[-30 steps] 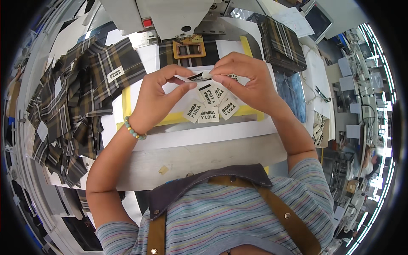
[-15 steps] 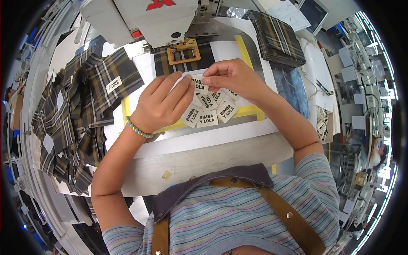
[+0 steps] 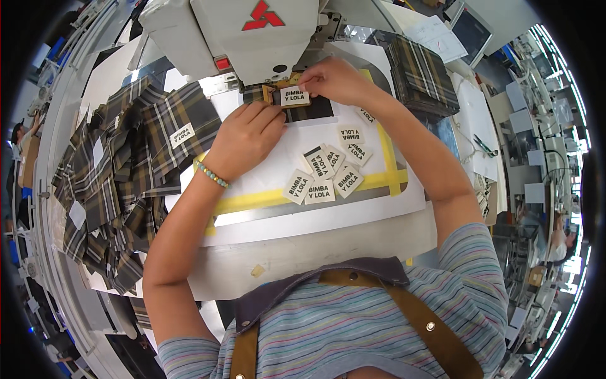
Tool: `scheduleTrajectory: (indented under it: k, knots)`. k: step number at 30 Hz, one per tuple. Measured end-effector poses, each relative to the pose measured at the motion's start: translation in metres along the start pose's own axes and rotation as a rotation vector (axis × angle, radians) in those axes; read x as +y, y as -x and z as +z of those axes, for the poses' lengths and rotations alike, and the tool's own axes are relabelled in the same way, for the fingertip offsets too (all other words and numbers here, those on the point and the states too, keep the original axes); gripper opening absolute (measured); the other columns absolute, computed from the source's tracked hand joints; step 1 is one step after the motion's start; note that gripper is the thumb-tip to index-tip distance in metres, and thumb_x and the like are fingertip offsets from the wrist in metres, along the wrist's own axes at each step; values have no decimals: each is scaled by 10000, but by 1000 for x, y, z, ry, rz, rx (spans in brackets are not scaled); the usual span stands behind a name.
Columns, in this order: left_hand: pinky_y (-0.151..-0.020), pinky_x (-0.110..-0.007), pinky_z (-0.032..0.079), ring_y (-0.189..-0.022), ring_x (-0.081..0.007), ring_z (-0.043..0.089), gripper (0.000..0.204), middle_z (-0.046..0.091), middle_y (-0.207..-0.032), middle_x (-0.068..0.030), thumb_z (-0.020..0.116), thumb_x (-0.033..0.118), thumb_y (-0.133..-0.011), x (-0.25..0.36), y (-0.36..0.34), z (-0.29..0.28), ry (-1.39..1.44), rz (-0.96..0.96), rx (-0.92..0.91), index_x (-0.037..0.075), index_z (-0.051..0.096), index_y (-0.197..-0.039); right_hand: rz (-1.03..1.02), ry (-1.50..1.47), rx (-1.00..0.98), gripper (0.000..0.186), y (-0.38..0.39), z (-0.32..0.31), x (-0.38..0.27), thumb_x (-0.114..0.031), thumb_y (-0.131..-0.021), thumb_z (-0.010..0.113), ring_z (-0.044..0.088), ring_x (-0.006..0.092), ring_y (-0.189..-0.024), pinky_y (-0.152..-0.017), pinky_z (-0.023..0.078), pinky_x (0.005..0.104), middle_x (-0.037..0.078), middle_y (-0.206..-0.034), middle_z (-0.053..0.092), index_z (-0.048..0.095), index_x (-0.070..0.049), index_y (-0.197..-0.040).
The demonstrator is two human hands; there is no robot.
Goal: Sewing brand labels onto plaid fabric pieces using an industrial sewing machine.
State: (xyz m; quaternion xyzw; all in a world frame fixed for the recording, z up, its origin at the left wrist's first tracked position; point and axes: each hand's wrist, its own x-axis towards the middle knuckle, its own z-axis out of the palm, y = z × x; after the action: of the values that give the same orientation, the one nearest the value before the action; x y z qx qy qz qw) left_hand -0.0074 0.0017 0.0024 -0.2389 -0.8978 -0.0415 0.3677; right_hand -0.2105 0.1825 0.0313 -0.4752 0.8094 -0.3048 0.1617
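Note:
A small white fabric label with dark lettering lies flat in the opening of an orange-brown clamp frame, under the sewing machine head. The thumb and fingers of my right hand pinch at its upper right corner. My left hand is closed just left of the frame, its curled fingertips near the frame's lower left; what it holds, if anything, is hidden. Beneath the frame is a dark plaid fabric piece. Several loose labels lie overlapping on the white work plate, nearer to me.
Plaid pieces are heaped at the left, one bearing a sewn label. A neat plaid stack stands at the back right. Yellow tape borders the plate. Thread snips lie farther right, near a screen.
Both hands have moved away from the loose labels, up to the clamp frame. The label my right hand held now lies in the frame's opening. The view has shifted slightly.

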Motion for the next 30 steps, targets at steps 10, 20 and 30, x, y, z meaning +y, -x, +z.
scheduleTrajectory:
  k: [10, 20, 30]
  knots:
    - [-904, -385, 599, -1081, -276, 693, 332, 749, -1214, -102, 805, 126, -879, -2, 6, 1, 75, -86, -116, -4, 742, -1178, -41, 39, 45, 187, -10, 9, -3, -172, -942, 782, 720, 137, -745, -744, 563, 302, 81, -848, 801, 819, -28, -1055]
    - [-1043, -407, 555, -1208, -310, 640, 444, 710, -1313, -129, 785, 197, -916, -2, 7, 2, 108, -201, -191, -18, 706, -1296, -17, 8, 78, 193, -12, 15, -2, -185, -933, 802, 747, 154, -790, -777, 581, 305, 87, -893, 816, 814, -31, -1049]
    - [-1184, -455, 463, -1398, -353, 545, 537, 638, -1464, -139, 756, 269, -960, -3, 8, 6, 118, -292, -263, -12, 647, -1406, -81, -51, 70, 206, -10, 14, 4, -183, -935, 821, 741, 143, -812, -781, 578, 296, 89, -907, 808, 803, -27, -1068]
